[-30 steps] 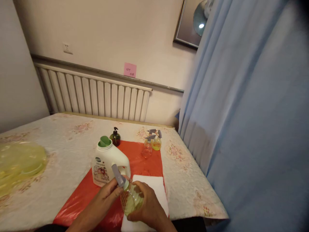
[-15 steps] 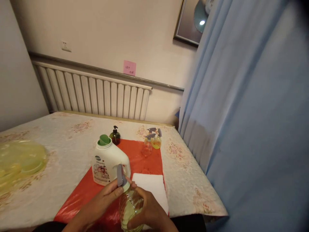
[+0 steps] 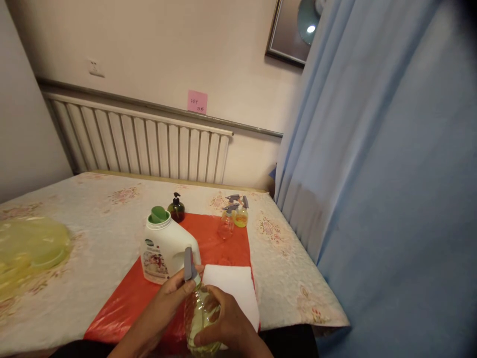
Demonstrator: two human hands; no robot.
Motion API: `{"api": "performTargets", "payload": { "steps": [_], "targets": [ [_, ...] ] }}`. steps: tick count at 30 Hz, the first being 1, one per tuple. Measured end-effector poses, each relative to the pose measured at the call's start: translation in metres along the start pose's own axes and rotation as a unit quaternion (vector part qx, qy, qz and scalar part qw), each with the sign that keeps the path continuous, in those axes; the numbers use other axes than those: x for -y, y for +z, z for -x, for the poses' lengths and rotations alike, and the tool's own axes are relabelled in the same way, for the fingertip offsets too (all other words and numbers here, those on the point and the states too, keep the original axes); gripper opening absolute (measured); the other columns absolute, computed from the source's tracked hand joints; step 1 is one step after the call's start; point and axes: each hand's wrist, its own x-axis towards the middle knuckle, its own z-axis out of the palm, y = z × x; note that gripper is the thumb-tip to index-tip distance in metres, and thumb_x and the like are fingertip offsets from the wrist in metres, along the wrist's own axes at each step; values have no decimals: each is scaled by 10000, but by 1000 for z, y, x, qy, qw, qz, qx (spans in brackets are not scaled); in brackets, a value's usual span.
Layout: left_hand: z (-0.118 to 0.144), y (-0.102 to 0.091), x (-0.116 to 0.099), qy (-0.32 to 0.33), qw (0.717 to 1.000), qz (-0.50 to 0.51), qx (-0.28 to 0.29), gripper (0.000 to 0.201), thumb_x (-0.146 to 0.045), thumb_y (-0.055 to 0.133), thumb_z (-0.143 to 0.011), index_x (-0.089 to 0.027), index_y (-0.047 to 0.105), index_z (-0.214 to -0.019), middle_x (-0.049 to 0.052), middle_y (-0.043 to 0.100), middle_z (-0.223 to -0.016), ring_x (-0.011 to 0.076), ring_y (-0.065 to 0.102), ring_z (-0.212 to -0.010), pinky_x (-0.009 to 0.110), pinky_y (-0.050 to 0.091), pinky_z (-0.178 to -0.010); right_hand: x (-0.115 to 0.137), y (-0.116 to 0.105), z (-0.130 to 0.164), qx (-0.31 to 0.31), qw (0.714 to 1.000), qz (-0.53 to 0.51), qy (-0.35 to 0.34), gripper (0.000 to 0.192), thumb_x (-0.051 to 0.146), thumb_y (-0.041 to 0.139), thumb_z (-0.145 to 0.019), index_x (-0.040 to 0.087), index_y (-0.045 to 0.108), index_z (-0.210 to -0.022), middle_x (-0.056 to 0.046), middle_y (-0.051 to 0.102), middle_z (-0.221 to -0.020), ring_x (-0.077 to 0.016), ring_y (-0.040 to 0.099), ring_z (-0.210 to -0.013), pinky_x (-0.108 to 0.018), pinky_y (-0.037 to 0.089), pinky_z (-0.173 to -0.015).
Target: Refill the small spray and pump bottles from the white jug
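A clear, yellowish spray bottle (image 3: 197,313) with a grey trigger head (image 3: 189,266) is held upright in front of me, tilted slightly. My left hand (image 3: 175,293) grips it at the neck, just under the trigger head. Around the bottle's body is wrapped my right hand (image 3: 223,323), thumb across the front. Right behind them stands a white detergent jug (image 3: 169,248) with a green cup (image 3: 159,215) set in its mouth. A white pad (image 3: 234,291) lies to the right of the bottle, partly hidden by my right hand.
Under these things spreads a red sheet (image 3: 122,308) on a flowered tablecloth (image 3: 290,288). Several small spray bottles (image 3: 226,226) stand at its far right corner; a dark pump bottle (image 3: 176,209) stands far left. Yellow translucent plastic (image 3: 33,243) lies at left. A blue curtain (image 3: 372,174) hangs at right.
The trigger head has shifted slightly to the right, and my left hand with it. Both hands keep their hold on the spray bottle. The whole view has moved a little.
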Motion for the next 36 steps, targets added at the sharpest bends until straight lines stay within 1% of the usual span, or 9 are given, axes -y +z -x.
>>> {"api": "performTargets", "payload": {
  "steps": [3,7,10,14,20,26,28,32,36],
  "targets": [
    [-3,6,-1,21,999,25,-27,446,-451,821,-676,-197,724,-1029,64,750,-1012,310,637,-1054,402,443,-977,-2,0,0,-8,1000,4,-4,874,118,899,-364,233,663,-1198,37,662,-886,-133,546,-727,-234,431,-637],
    [-5,8,3,42,996,50,-57,366,-373,853,-651,-215,701,-944,19,752,-924,254,664,-957,324,491,-865,-4,-1,-1,-13,1000,15,-12,868,118,901,-373,236,666,-1199,36,661,-887,-135,544,-737,-237,427,-641],
    [-5,7,7,44,997,61,-38,353,-363,825,-704,-228,692,-1002,4,750,-926,223,669,-931,301,496,-854,-4,-1,-2,-16,1000,2,-3,822,116,901,-369,220,684,-1155,35,659,-873,-137,549,-732,-232,417,-618],
    [-5,7,7,19,995,97,0,412,-364,803,-739,-232,679,-1109,17,750,-937,224,678,-947,312,494,-884,-2,-1,-3,-4,999,-38,0,780,115,904,-354,192,692,-1100,39,666,-845,-122,543,-688,-225,416,-596],
    [-3,11,1,-12,986,167,21,391,-366,790,-758,-254,693,-1120,30,750,-953,223,686,-939,299,506,-846,-4,0,-4,0,999,-55,0,794,152,913,-365,187,683,-1124,30,674,-837,-136,558,-700,-228,412,-586],
    [-9,20,1,18,988,146,-48,448,-410,877,-631,-217,722,-1004,10,753,-825,191,690,-814,250,522,-741,-4,1,-5,-5,999,-40,-10,762,109,894,-387,194,686,-1115,48,655,-806,-121,541,-683,-218,388,-576],
    [-9,22,0,8,988,145,-60,448,-399,872,-642,-213,717,-1020,12,757,-838,185,692,-800,253,524,-735,-6,2,-5,-13,999,-28,-18,773,99,893,-387,202,684,-1124,55,644,-801,-115,531,-678,-214,379,-571],
    [-7,23,-4,-3,986,163,-37,390,-378,839,-696,-188,727,-1018,42,766,-907,220,700,-898,286,529,-796,-8,2,-5,-21,999,-25,-18,802,101,907,-369,202,684,-1133,52,645,-816,-114,533,-688,-210,385,-574],
    [-5,25,-8,-44,977,208,-27,330,-362,830,-704,-157,753,-951,76,775,-904,276,701,-956,341,543,-825,-4,1,-3,-18,999,-37,-15,824,101,906,-370,202,675,-1154,51,656,-839,-106,540,-681,-207,408,-590]
  ]
}}
